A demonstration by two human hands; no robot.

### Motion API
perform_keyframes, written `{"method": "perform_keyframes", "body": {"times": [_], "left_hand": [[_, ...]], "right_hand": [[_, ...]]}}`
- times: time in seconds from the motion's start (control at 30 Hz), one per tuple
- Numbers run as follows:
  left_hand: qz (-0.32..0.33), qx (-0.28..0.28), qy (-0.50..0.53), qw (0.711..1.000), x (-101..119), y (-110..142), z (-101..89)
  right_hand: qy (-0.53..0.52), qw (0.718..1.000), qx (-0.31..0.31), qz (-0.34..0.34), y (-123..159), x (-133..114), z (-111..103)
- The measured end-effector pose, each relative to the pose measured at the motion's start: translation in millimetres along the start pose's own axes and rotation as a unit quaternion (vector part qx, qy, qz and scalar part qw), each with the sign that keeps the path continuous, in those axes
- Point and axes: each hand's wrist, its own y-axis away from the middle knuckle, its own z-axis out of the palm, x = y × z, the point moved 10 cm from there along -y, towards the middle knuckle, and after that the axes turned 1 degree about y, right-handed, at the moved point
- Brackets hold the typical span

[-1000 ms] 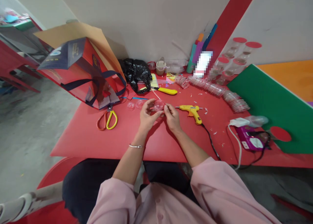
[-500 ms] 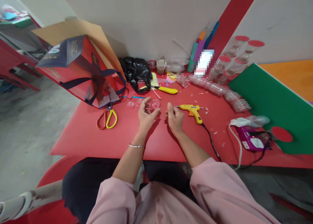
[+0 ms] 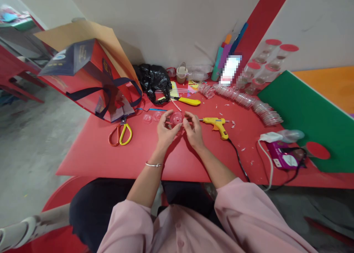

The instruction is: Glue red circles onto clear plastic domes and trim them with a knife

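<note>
Between my two hands is a clear plastic dome lid point(image 3: 176, 117) with a small hole in its middle. My left hand point(image 3: 166, 130) grips its left side, thumb at the near rim and fingers curled behind. My right hand point(image 3: 194, 129) closes on its right side with thumb and fingers. Two more clear dome pieces, one a small dome point(image 3: 147, 118) and one a second dome point(image 3: 158, 116), lie on the red table point(image 3: 132, 161) just left of my left hand. A yellow glue gun point(image 3: 217, 124) rests right of my right hand.
Scissors point(image 3: 121, 134) lie at left before a red and blue paper bag point(image 3: 91, 80). Behind are a black plastic bag point(image 3: 155, 81), a yellow cutter point(image 3: 189, 101) and a row of stacked clear cups point(image 3: 243, 98). A purple power box point(image 3: 284, 156) and a green board point(image 3: 301, 124) are at right.
My right hand has moved left to the clear dome lid and now grips its right side. My left hand keeps hold of the lid, its place nearly the same.
</note>
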Motion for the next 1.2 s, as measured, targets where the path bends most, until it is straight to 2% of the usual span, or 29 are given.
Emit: {"method": "perform_keyframes", "body": {"times": [0.2,0.33,0.63,0.87,1.1,1.2], "left_hand": [[0.005,-0.009,-0.003,1.000,-1,1,3.0],[0.023,-0.028,-0.022,0.999,5,3,8.1],[0.018,-0.067,-0.016,0.997,8,5,16.7],[0.015,-0.070,0.006,0.997,1,4,17.6],[0.082,-0.034,-0.079,0.993,5,6,11.0],[0.109,-0.038,-0.096,0.989,9,7,11.7]], "right_hand": [[-0.082,0.994,-0.054,0.053,0,10,15],[-0.097,0.992,-0.040,0.067,-1,13,12],[-0.096,0.994,-0.028,0.051,-1,6,8],[-0.091,0.994,-0.017,0.056,-1,5,6],[-0.033,0.999,-0.001,0.032,2,2,3],[-0.036,0.999,-0.008,0.020,1,0,3]]}}
